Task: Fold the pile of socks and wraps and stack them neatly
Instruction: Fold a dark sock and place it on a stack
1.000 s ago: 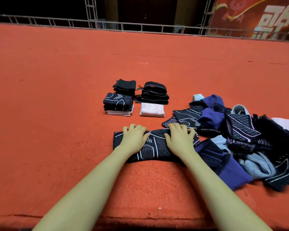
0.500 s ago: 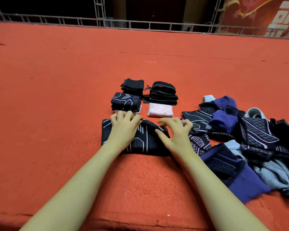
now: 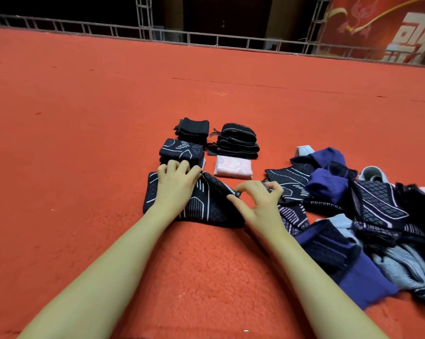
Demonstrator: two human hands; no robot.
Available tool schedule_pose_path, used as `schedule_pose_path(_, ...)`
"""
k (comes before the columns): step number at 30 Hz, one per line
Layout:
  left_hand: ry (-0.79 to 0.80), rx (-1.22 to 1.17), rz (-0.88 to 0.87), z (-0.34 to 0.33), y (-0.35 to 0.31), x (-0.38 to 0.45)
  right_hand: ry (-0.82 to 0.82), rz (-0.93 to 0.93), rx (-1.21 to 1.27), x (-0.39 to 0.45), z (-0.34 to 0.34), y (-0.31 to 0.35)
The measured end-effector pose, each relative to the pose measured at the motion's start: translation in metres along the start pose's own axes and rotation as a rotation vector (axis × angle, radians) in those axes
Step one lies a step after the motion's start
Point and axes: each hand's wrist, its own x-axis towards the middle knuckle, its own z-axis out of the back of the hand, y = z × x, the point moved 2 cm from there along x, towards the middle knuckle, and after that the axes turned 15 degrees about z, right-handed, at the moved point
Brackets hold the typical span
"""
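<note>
I cannot see the near edge of the dark sock [image 3: 206, 204] because my arms cover it, and the loose pile [image 3: 368, 216] runs off the right side. My left hand [image 3: 174, 185] lies on the sock with its fingers curled over the far edge, holding it down. My right hand [image 3: 258, 201] has a tight grip, pinching the sock's folded corner between thumb and finger. The sock lies on the fuzzy red carpet [image 3: 84, 143], just in front of four neat stacks: a patterned one [image 3: 182, 150], a black one [image 3: 194, 128], a strappy black one [image 3: 236, 143] and a pink piece [image 3: 233, 166]. A metal rail [image 3: 206, 40] stands far behind.
</note>
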Motion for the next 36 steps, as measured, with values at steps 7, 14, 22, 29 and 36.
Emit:
schedule_pose_path(7, -0.079, -0.089, 0.035, 0.000, 0.000, -0.004, -0.168, -0.075, -0.086, 0.013, 0.008, 0.001)
schedule_pose_path(14, 0.108, 0.003, 0.064, 0.001, -0.008, 0.003, -0.166, -0.163, -0.020, 0.011, 0.001, 0.010)
schedule_pose_path(22, 0.299, -0.363, -0.004, 0.023, -0.032, 0.001, -0.175, -0.169, -0.055, 0.012, 0.009, 0.009)
schedule_pose_path(29, 0.534, -0.547, -0.001, 0.035, -0.053, 0.003, -0.182, -0.149, -0.034, 0.007, 0.013, 0.014)
schedule_pose_path(36, 0.413, -0.507, -0.012, 0.043, -0.053, -0.008, -0.089, -0.094, 0.065, -0.003, 0.018, 0.021)
